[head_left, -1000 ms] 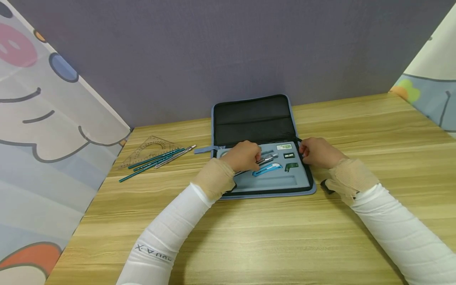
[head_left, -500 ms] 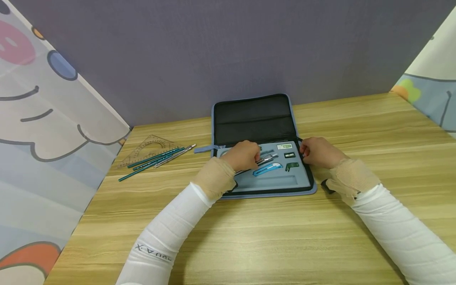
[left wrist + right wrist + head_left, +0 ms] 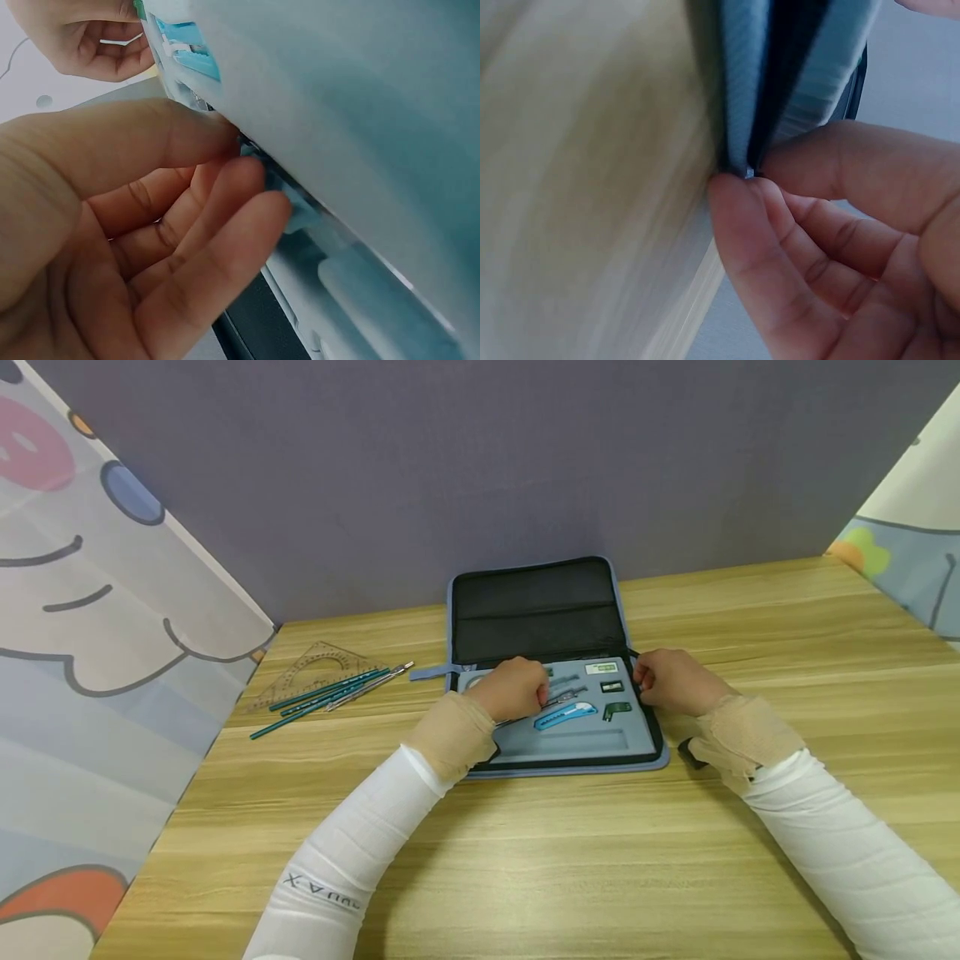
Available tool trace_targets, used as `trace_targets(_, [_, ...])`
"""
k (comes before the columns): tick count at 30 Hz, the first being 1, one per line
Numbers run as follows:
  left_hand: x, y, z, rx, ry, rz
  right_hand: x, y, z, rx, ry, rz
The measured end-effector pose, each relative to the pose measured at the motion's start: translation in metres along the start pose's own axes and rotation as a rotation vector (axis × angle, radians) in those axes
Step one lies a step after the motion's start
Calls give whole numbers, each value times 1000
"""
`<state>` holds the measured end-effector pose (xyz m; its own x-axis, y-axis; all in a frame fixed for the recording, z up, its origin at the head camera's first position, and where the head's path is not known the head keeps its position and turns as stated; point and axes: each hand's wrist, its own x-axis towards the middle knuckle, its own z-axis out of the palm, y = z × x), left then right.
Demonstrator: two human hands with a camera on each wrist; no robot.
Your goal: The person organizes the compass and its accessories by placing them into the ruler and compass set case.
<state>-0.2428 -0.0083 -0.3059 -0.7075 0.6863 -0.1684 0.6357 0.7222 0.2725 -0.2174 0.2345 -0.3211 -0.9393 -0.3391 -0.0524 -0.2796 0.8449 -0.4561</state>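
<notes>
Pale wood-grained desk (image 3: 570, 860) here, running right back to a plain grey-purple panel (image 3: 420, 477)! Out left, a cartoon-printed sheet (image 3: 112, 710) flashing pink, blue and orange; far right, a patterned backdrop (image 3: 903, 581); soft light glinting off the woodgrain.

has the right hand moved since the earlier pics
No, not visibly. Judged against the case in the head view, the right hand stays at the same spot on its right edge.

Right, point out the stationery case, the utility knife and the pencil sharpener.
Stationery case (image 3: 538, 638): head view, black lining of the raised lid.
Utility knife (image 3: 566, 717): head view, middle of the blue handle.
Pencil sharpener (image 3: 612, 687): head view, middle of its upper face.
</notes>
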Motion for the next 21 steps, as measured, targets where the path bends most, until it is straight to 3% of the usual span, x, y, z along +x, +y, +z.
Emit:
trace_targets(17, [-3,3,0,3,36,-5,0,0,0,1,-11,13])
trace_targets(21, [-5,1,-1,-5,24,35,-1,0,-1,-1,-13,13])
